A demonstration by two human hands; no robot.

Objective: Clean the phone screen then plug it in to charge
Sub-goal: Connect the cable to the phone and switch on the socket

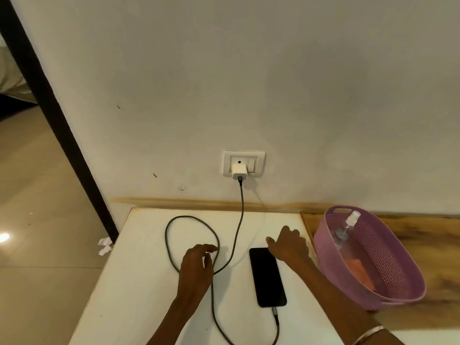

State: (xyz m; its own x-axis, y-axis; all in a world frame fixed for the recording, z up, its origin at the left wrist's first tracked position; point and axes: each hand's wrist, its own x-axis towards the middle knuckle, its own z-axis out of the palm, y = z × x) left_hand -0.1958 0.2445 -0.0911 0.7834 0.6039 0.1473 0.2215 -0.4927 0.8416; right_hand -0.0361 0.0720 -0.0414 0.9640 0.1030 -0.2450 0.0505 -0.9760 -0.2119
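Nothing was clasped by either grip: the left hand (196,266) was spread loosely over the charging cable (235,241), the right hand (288,245) laid at the top corner of the phone (267,277), which was plugged in on the white desk (139,282).

Domestic interior, a room in a home. Evidence: plain off-white painted wall (249,70), scuffed and stained near its foot; white switch-and-socket plate (244,163) low on the wall with a white charger adapter (239,171) plugged in; glossy beige floor tiles (37,220) at left; dark door frame (44,100) running diagonally at far left, with pale bedding (10,78) visible beyond it; white tabletop (139,282) against the wall; wood-grain surface (435,250) at right carrying a lilac plastic basket (388,302) with a small spray bottle (348,225) inside.
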